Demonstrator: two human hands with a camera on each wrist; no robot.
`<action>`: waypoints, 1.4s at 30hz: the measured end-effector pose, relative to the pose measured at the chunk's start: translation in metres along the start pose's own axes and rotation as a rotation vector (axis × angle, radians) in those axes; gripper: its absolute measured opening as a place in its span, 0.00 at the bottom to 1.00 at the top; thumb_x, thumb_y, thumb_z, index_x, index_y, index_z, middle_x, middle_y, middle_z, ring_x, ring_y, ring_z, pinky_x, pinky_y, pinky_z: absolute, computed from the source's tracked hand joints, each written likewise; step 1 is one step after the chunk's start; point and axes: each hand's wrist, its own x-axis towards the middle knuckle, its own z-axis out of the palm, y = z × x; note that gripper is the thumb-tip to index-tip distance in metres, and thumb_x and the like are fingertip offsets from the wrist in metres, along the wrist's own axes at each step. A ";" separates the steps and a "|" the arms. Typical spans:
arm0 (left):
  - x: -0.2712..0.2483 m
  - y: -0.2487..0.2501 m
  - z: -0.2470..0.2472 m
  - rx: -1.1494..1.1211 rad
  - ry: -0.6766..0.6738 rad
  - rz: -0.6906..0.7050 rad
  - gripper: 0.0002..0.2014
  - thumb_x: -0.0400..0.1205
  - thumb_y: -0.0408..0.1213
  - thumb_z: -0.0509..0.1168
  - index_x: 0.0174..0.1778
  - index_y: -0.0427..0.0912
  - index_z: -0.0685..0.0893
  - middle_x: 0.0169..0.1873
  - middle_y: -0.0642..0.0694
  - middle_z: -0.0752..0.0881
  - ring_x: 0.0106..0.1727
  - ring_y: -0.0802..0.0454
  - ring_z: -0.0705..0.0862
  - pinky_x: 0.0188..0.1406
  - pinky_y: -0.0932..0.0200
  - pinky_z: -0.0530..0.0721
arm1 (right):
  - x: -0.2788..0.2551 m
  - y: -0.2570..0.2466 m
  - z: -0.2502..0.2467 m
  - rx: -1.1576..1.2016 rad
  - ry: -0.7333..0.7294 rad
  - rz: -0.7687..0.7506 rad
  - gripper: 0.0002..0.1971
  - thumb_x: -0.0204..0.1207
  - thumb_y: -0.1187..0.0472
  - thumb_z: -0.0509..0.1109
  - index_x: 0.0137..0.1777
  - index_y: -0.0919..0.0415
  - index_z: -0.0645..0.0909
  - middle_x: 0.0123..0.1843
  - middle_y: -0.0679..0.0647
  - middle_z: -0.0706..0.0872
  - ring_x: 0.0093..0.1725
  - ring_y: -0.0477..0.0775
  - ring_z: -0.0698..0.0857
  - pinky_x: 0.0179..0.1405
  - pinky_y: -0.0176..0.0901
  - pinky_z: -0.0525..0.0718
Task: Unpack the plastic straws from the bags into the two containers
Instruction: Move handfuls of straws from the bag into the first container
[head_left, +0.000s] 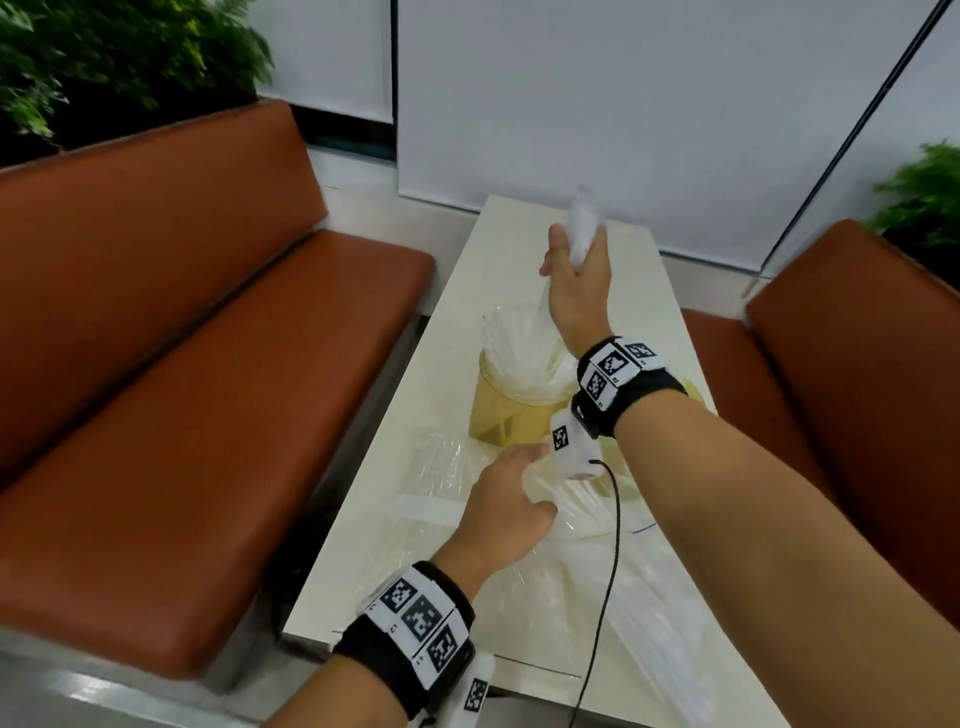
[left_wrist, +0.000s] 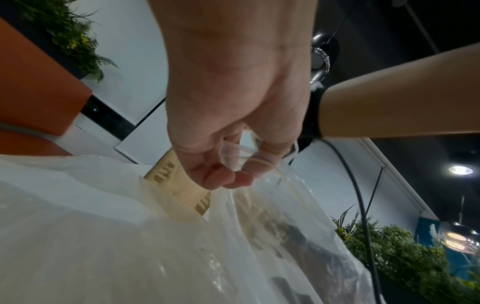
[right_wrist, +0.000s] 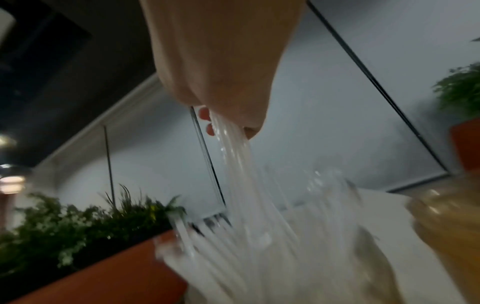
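My right hand (head_left: 574, 270) grips a bundle of clear plastic straws (head_left: 584, 221) above the far yellowish container (head_left: 511, 410). Their lower ends hang into that container, which holds several straws (head_left: 519, 348). In the right wrist view the straws (right_wrist: 241, 174) fan downward from my curled fingers (right_wrist: 205, 115). My left hand (head_left: 511, 491) pinches the edge of a clear plastic bag (left_wrist: 241, 152) lying on the table; the bag (head_left: 597, 519) holds more straws. A second yellowish container (head_left: 618, 480) stands mostly hidden behind my right wrist device.
The narrow white table (head_left: 395, 561) stands between two orange benches (head_left: 197, 415) (head_left: 857, 364). More clear bags (head_left: 660, 623) lie on its near end. A black cable (head_left: 602, 597) hangs from my right wrist. Plants (head_left: 104, 62) stand behind the benches.
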 end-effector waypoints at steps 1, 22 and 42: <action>0.000 -0.002 -0.002 -0.002 -0.002 -0.001 0.33 0.79 0.26 0.67 0.81 0.51 0.74 0.70 0.35 0.82 0.70 0.39 0.82 0.70 0.54 0.82 | -0.002 0.013 0.000 -0.055 -0.012 0.056 0.16 0.85 0.50 0.67 0.57 0.65 0.78 0.34 0.47 0.83 0.35 0.46 0.81 0.40 0.37 0.81; 0.014 -0.015 -0.009 -0.052 0.014 -0.001 0.33 0.78 0.26 0.67 0.80 0.52 0.75 0.37 0.55 0.79 0.30 0.60 0.75 0.45 0.64 0.82 | -0.002 0.028 -0.027 -0.625 0.042 -0.259 0.25 0.76 0.39 0.72 0.69 0.52 0.80 0.67 0.51 0.79 0.70 0.53 0.75 0.60 0.38 0.72; 0.013 -0.008 -0.009 -0.021 0.043 0.058 0.34 0.77 0.26 0.70 0.80 0.50 0.75 0.52 0.40 0.87 0.35 0.55 0.80 0.48 0.63 0.81 | -0.017 0.024 -0.058 -1.010 -0.391 -0.333 0.25 0.87 0.43 0.55 0.77 0.53 0.77 0.77 0.59 0.77 0.76 0.64 0.75 0.76 0.62 0.72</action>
